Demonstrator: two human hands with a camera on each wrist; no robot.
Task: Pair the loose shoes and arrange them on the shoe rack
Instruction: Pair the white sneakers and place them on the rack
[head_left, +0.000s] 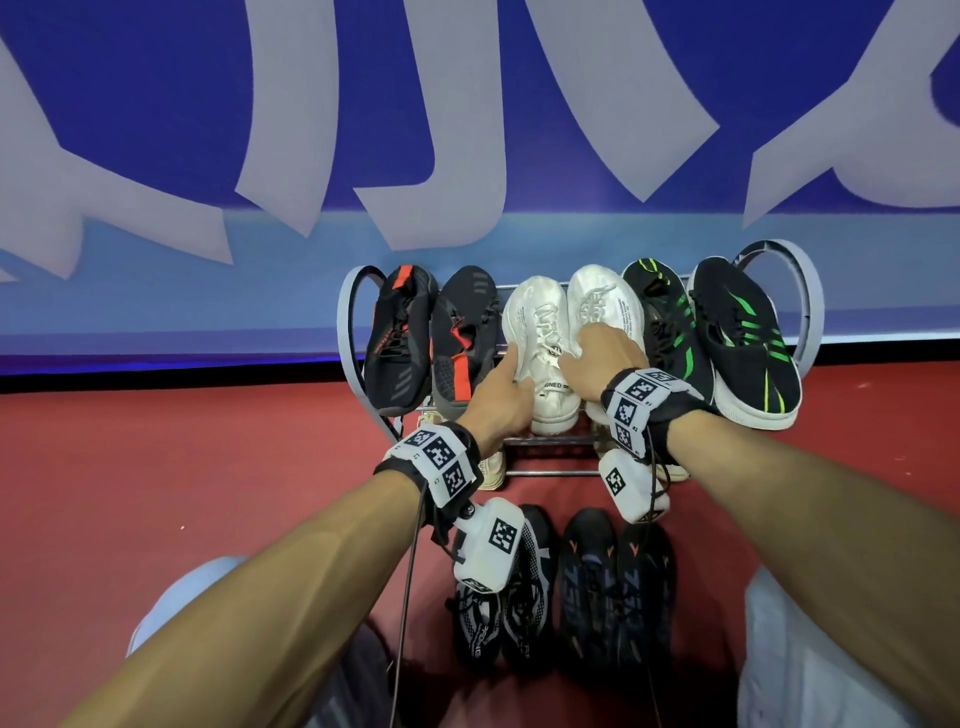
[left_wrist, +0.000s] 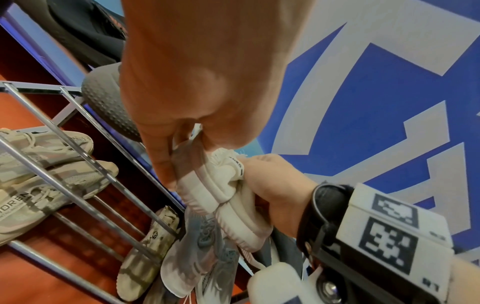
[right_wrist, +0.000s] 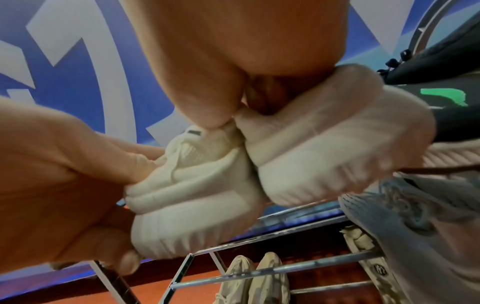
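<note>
Left hand: our left hand (head_left: 496, 397) has its fingers (right_wrist: 130, 162) curled round the heel of the left white shoe (head_left: 537, 343).
Right hand: our right hand (head_left: 605, 358) pinches the collar of the right white shoe (head_left: 602, 301).
White pair: side by side, touching, on the shoe rack (head_left: 545, 441) top tier, between the black-and-red shoes (head_left: 400, 338) and black-and-green shoes (head_left: 743, 332).
Floor: two dark pairs (head_left: 613, 582) lie before the rack.

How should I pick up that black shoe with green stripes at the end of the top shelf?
Probably by its heel, from the front. The black shoe with green stripes lies tilted on the shoe rack, its white-soled heel end nearest you and overhanging. Another shoe crowds one side and the rack's end loop the other, so the front looks freest.
</note>
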